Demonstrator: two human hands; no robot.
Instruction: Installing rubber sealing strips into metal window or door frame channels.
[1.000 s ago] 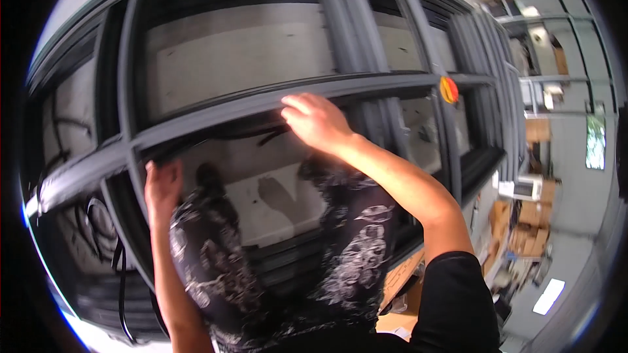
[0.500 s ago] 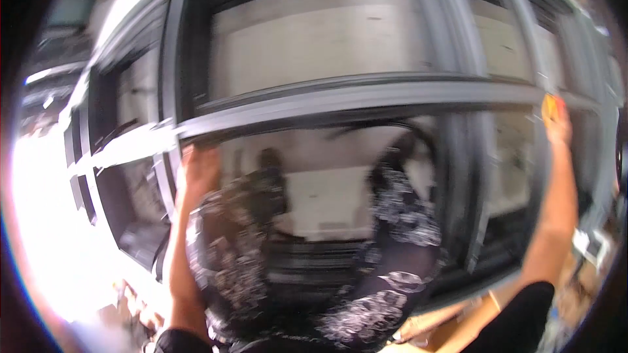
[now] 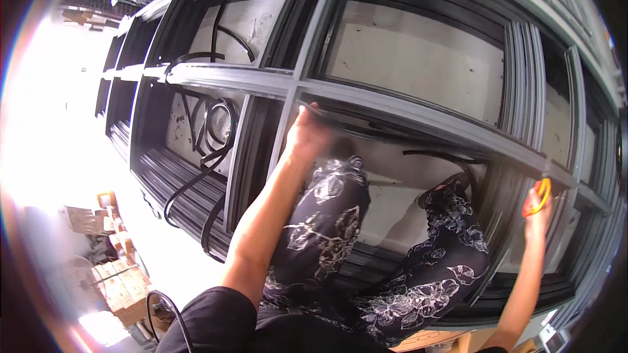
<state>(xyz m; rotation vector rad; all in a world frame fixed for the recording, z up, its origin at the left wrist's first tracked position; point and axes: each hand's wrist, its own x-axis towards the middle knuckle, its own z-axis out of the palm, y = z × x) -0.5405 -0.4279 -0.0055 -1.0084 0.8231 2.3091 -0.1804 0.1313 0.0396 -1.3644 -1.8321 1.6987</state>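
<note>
red-and-yellow-handled tool [image 3: 544, 195] | gripped in right hand [image 3: 538, 216] | grey frame [image 3: 418, 116] | crossbarred, rectangular openings

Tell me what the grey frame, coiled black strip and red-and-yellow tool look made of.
Grey frame: probably metal, satin finish; straight, crisp bars catch the light.
Coiled black strip: likely rubber or soft plastic, glossy; it loops and shows highlights.
Red-and-yellow tool: handle perhaps plastic, judging by bright colour; finish unclear.

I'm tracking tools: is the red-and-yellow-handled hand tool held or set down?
Held: the right hand has its fingers curled around the red-and-yellow-handled hand tool.
</note>
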